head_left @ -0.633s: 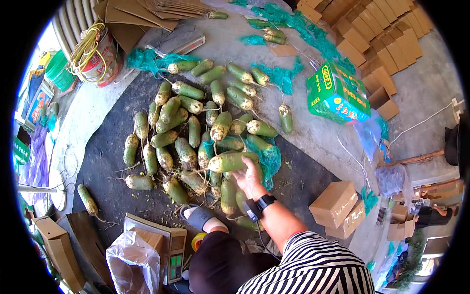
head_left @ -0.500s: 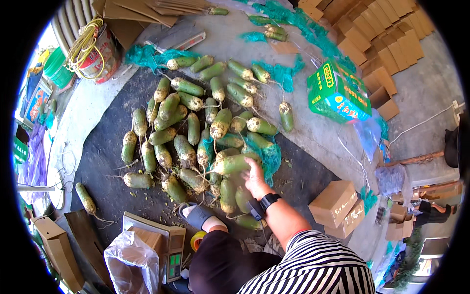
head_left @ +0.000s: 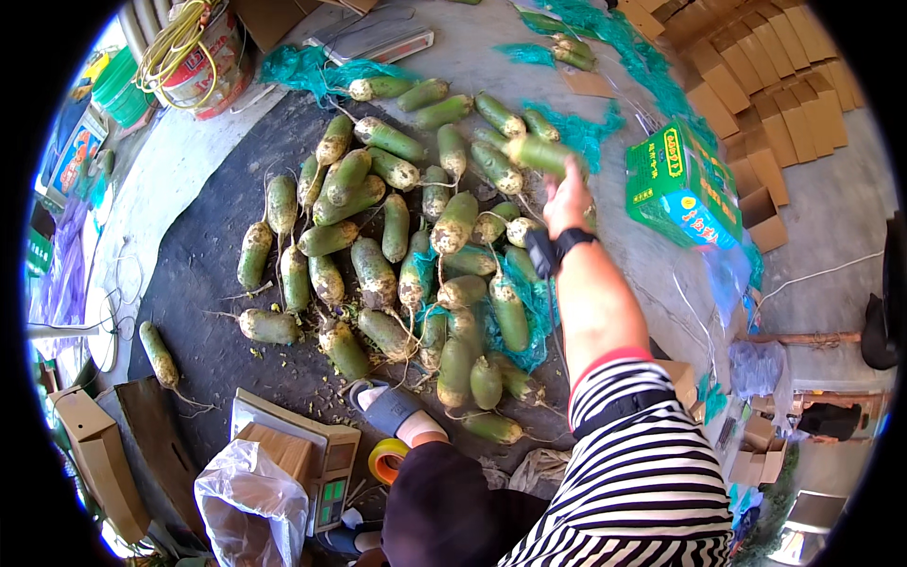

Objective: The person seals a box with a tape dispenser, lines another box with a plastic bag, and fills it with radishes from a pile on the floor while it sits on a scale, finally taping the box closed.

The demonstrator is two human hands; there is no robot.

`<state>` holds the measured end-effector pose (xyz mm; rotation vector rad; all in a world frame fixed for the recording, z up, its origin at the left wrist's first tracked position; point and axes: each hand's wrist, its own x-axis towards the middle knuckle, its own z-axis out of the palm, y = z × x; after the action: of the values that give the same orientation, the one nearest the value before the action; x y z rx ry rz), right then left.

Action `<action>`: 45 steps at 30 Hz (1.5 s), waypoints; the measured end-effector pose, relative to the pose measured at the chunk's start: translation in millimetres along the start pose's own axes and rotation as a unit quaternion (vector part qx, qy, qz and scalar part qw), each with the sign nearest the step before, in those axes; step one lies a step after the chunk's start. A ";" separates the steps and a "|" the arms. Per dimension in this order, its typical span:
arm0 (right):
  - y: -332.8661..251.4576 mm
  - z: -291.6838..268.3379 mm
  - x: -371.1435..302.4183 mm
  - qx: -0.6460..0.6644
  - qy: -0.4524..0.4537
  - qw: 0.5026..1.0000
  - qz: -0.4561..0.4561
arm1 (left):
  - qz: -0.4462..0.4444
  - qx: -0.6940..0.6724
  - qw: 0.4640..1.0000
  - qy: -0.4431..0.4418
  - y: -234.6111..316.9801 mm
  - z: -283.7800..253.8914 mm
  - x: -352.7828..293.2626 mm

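Note:
My right hand (head_left: 569, 200), at the end of a striped sleeve, is closed round a green radish (head_left: 546, 154) with a pale root end. It is held over the far right part of the pile, blurred by motion. Many more green radishes, some soil-stained with thin roots, lie on the dark mat (head_left: 198, 283). Among them are a radish (head_left: 508, 317) on green netting (head_left: 539, 331) and an upright-looking radish (head_left: 486, 382) near my sandal (head_left: 387, 416). My left hand is out of view.
A scale (head_left: 331, 472) holds a plastic-lined cardboard box (head_left: 250, 510), beside a roll of yellow tape (head_left: 386, 460). A green package (head_left: 680, 184) stands at right, flattened cartons (head_left: 756, 85) beyond. One radish (head_left: 159, 354) lies apart at left. A bucket with yellow cord (head_left: 203, 71) stands far left.
My right hand has moved away from me and to the right with a radish in it, from the near part of the pile to its far right. The view has shifted slightly.

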<state>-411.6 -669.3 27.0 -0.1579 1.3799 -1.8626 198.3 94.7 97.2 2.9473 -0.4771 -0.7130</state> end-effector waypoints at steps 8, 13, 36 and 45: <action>78.2 -8.0 -65.0 -0.230 -0.210 0.945 0.097 | -0.025 -0.092 0.995 0.004 8.8 0.5 -15.4; 106.7 -64.7 -168.6 -0.315 -0.251 0.895 0.190 | -0.132 -0.254 0.958 0.018 -9.9 1.9 -15.8; 167.7 2.4 -116.8 -0.563 -0.045 0.819 0.101 | -0.020 -0.060 0.998 -0.025 -43.5 2.5 -21.4; 124.9 -73.3 -93.2 -0.079 -0.284 0.889 0.351 | 0.040 -0.055 0.998 0.019 15.4 -4.8 -28.4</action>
<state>-322.6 -564.5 -76.7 -0.2269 0.9814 -0.9864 172.2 89.1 116.0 2.8162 -0.5301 -0.6522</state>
